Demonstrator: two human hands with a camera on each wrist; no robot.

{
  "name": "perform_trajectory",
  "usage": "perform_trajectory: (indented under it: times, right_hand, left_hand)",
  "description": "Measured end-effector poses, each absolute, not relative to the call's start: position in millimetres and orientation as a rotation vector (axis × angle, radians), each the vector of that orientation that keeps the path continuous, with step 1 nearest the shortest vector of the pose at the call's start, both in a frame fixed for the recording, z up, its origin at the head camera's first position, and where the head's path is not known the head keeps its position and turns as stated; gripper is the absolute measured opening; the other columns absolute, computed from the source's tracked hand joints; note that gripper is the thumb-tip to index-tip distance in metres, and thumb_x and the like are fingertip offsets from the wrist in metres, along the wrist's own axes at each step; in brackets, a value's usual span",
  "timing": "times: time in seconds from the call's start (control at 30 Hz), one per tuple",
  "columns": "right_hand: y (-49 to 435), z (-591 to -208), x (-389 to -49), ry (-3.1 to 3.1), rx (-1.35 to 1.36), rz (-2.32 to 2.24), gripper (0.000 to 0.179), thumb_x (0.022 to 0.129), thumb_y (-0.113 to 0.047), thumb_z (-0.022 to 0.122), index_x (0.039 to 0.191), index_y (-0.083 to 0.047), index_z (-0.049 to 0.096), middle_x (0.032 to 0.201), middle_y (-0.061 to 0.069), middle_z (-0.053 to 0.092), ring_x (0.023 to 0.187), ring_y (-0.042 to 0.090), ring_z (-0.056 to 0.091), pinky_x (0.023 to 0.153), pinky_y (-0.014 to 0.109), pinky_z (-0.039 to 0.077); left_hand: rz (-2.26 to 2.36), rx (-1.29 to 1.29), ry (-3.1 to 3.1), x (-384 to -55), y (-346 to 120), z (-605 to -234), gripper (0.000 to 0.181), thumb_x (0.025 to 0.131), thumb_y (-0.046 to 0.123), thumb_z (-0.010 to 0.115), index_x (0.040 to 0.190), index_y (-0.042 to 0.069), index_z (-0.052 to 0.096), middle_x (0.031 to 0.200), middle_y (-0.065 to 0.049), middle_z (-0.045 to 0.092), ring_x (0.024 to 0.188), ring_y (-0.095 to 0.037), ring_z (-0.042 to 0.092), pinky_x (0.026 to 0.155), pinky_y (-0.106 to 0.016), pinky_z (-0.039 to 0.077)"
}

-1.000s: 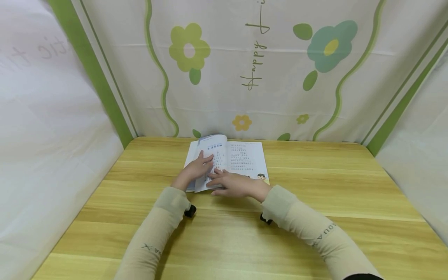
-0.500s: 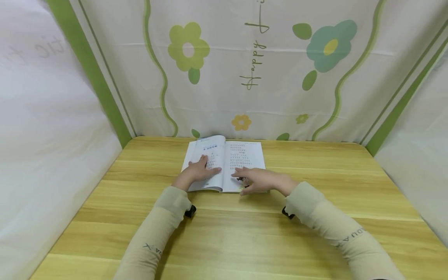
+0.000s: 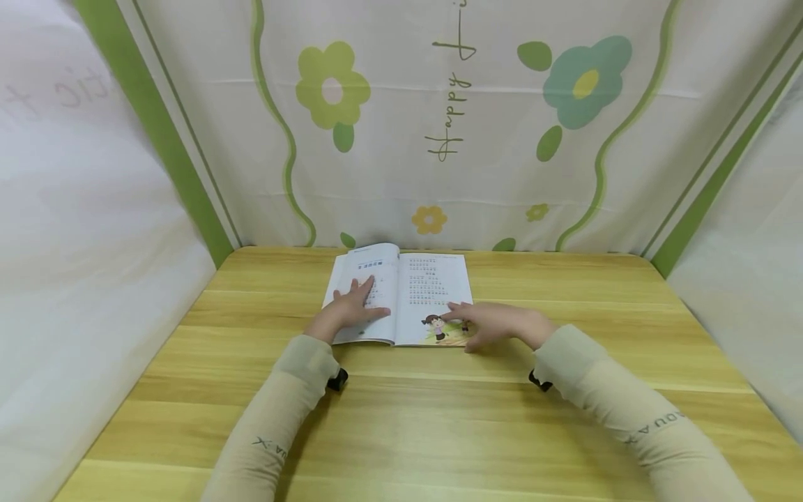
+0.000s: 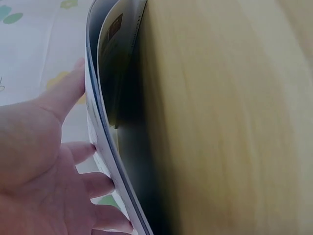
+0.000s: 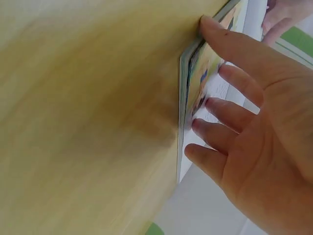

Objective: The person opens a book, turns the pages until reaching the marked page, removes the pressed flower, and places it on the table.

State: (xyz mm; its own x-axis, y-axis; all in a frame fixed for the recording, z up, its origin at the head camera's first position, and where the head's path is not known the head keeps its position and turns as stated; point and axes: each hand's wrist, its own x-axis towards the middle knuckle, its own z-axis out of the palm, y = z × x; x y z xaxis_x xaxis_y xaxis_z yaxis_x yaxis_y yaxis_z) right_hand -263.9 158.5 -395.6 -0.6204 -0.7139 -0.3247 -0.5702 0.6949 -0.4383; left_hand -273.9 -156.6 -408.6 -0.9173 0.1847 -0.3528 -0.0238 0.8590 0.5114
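Note:
An open book (image 3: 433, 279) lies on the table, with printed text and a cartoon child at the bottom of its right page. My left hand (image 3: 351, 308) presses on the left page with its fingers spread; in the left wrist view the fingertips of that hand (image 4: 54, 161) touch the page of the bowed book (image 4: 110, 147). Over the lower right corner of the right page is my right hand (image 3: 495, 324), fingers spread. In the right wrist view the thumb of this hand (image 5: 254, 107) is at the book's bottom edge and the other fingers lie over the page.
The wooden table (image 3: 426, 418) extends around the book on both sides and in front. A white curtain (image 3: 389, 174) with printed flowers hangs right behind the table's far edge. More white fabric (image 3: 94, 230) closes off the left side, and also the right.
My right hand has moved right, from beside the left hand across to the right page's lower corner. The lifted page now lies over to the left under my left hand.

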Motion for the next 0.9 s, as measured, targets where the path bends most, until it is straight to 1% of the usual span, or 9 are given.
perform_trajectory:
  times: [0.13, 0.23, 0.3, 0.37, 0.43, 0.5, 0.6, 0.73, 0.9]
  right_hand:
    - [163.3, -393.5, -266.1, 2.434, -0.972, -0.377, 0.064, 0.095, -0.017, 0.075, 0.153, -0.014, 0.05, 0.166, 0.015, 0.026, 0.149, 0.037, 0.03, 0.119, 0.052, 0.027]
    - [165.8, -391.1, -268.8, 2.42, -0.98, -0.377, 0.058, 0.095, -0.014, 0.071, 0.151, -0.014, 0.053, 0.164, 0.017, 0.031, 0.105, 0.026, 0.065, 0.097, 0.044, 0.05]
    - [167.5, -389.4, -270.6, 2.417, -0.982, -0.388, 0.056, 0.093, -0.009, 0.067, 0.148, -0.013, 0.057, 0.161, 0.018, 0.036, 0.066, 0.015, 0.053, 0.071, 0.033, 0.05]
    - [168.9, -388.0, -272.3, 2.423, -0.978, -0.395, 0.056, 0.09, -0.004, 0.064, 0.145, -0.013, 0.06, 0.159, 0.019, 0.039, 0.055, 0.014, 0.027, 0.058, 0.029, 0.036]
    - [170.7, -387.0, -273.1, 2.461, -0.992, -0.379, 0.054, 0.089, -0.003, 0.064, 0.143, -0.011, 0.061, 0.157, 0.02, 0.042, 0.063, 0.016, 0.051, 0.066, 0.03, 0.045]
    - [172.6, -386.1, -273.3, 2.511, -0.989, -0.37, 0.051, 0.092, -0.004, 0.065, 0.142, -0.008, 0.061, 0.156, 0.023, 0.042, 0.092, 0.029, 0.067, 0.084, 0.038, 0.053]
    - [175.6, -385.8, -273.3, 2.584, -0.951, -0.388, 0.047, 0.097, -0.006, 0.065, 0.144, -0.004, 0.059, 0.155, 0.028, 0.041, 0.12, 0.044, 0.06, 0.102, 0.053, 0.047]
    - [177.8, -386.2, -274.6, 2.661, -0.864, -0.45, 0.047, 0.102, -0.013, 0.063, 0.147, -0.001, 0.054, 0.151, 0.031, 0.044, 0.114, 0.046, 0.062, 0.103, 0.056, 0.046]
    - [178.0, -385.7, -278.3, 2.709, -0.817, -0.624, 0.055, 0.103, -0.023, 0.063, 0.151, 0.001, 0.048, 0.148, 0.028, 0.05, 0.129, 0.045, 0.054, 0.108, 0.058, 0.042]
  left_hand:
    - [0.744, 0.123, 2.623, -273.3, -158.4, -408.7, 0.094, 0.099, 0.052, 0.063, 0.167, 0.018, 0.008, 0.168, -0.023, -0.006, 0.149, -0.052, -0.014, 0.118, -0.066, -0.007]
    - [0.745, 0.129, 2.62, -273.5, -159.2, -409.3, 0.093, 0.1, 0.052, 0.063, 0.167, 0.018, 0.008, 0.168, -0.023, -0.005, 0.148, -0.054, -0.014, 0.117, -0.067, -0.007]
    - [0.745, 0.134, 2.619, -273.8, -159.1, -409.4, 0.092, 0.1, 0.051, 0.062, 0.167, 0.016, 0.009, 0.168, -0.024, -0.004, 0.148, -0.054, -0.014, 0.117, -0.067, -0.006]
    - [0.745, 0.126, 2.612, -274.0, -159.0, -409.3, 0.092, 0.1, 0.051, 0.062, 0.166, 0.016, 0.009, 0.168, -0.025, -0.005, 0.148, -0.055, -0.014, 0.118, -0.068, -0.004]
    - [0.748, 0.116, 2.606, -274.1, -158.5, -408.7, 0.092, 0.1, 0.05, 0.062, 0.166, 0.016, 0.009, 0.167, -0.026, -0.006, 0.147, -0.057, -0.013, 0.117, -0.069, -0.002]
    - [0.751, 0.102, 2.601, -274.3, -158.1, -408.1, 0.092, 0.1, 0.05, 0.062, 0.166, 0.016, 0.009, 0.167, -0.027, -0.007, 0.147, -0.058, -0.013, 0.117, -0.07, 0.0]
    - [0.759, 0.09, 2.594, -274.0, -157.6, -407.3, 0.092, 0.1, 0.049, 0.063, 0.166, 0.016, 0.009, 0.167, -0.027, -0.008, 0.147, -0.058, -0.013, 0.116, -0.071, 0.002]
    - [0.775, 0.092, 2.592, -272.2, -157.3, -405.9, 0.091, 0.1, 0.049, 0.063, 0.166, 0.015, 0.009, 0.168, -0.024, -0.006, 0.147, -0.058, -0.012, 0.116, -0.071, 0.002]
    - [0.79, 0.119, 2.593, -270.1, -158.0, -404.9, 0.091, 0.101, 0.05, 0.062, 0.166, 0.014, 0.009, 0.169, -0.02, -0.003, 0.147, -0.058, -0.01, 0.117, -0.071, 0.003]
